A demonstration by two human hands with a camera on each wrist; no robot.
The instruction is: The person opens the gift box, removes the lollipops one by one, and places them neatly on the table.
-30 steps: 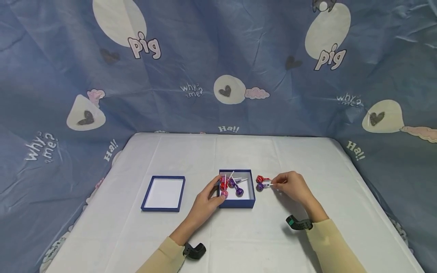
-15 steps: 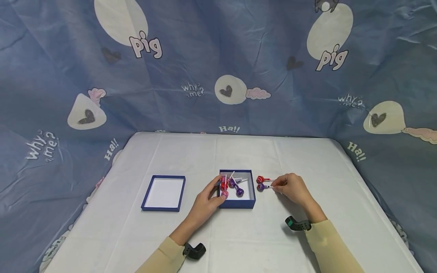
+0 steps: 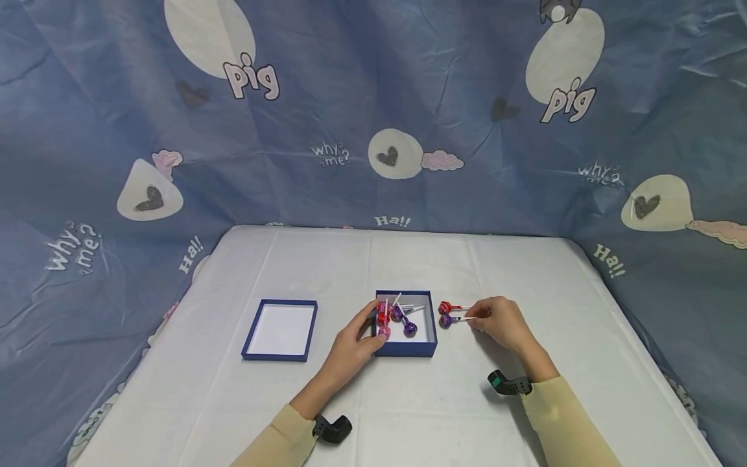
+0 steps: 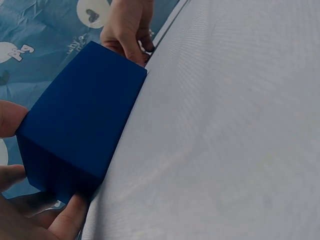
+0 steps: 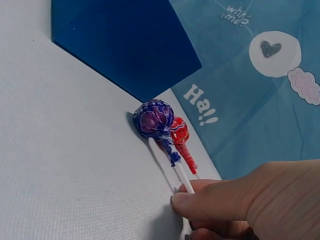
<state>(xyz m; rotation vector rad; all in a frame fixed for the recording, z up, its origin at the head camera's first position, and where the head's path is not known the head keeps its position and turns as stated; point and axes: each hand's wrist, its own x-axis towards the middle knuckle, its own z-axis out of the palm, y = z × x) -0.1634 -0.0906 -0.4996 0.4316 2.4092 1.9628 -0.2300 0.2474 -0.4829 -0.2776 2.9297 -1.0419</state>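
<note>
My left hand (image 3: 345, 353) holds the left side of an open blue box (image 3: 406, 349). Its thumb is at the rim and its fingers lie against the outer wall in the left wrist view. Inside are red and pink lollipops (image 3: 383, 318) along the left wall and purple lollipops (image 3: 410, 329) beside them, sticks crossing. Right of the box, my right hand (image 3: 500, 321) pinches the white stick of a purple-wrapped lollipop (image 5: 154, 119) between thumb and fingers. A red lollipop (image 3: 445, 307) lies just behind it, its stick running toward the same hand.
A shallow blue-edged lid (image 3: 280, 357), white inside, lies left of the box. Everything rests on a white-covered table (image 3: 408, 415). Behind and around it hangs a blue printed cloth (image 3: 292, 188). Each wrist wears a black strap device.
My right fingers have slid slightly right along the purple lollipop's stick, so more of it shows. The left hand and the box keep their places.
</note>
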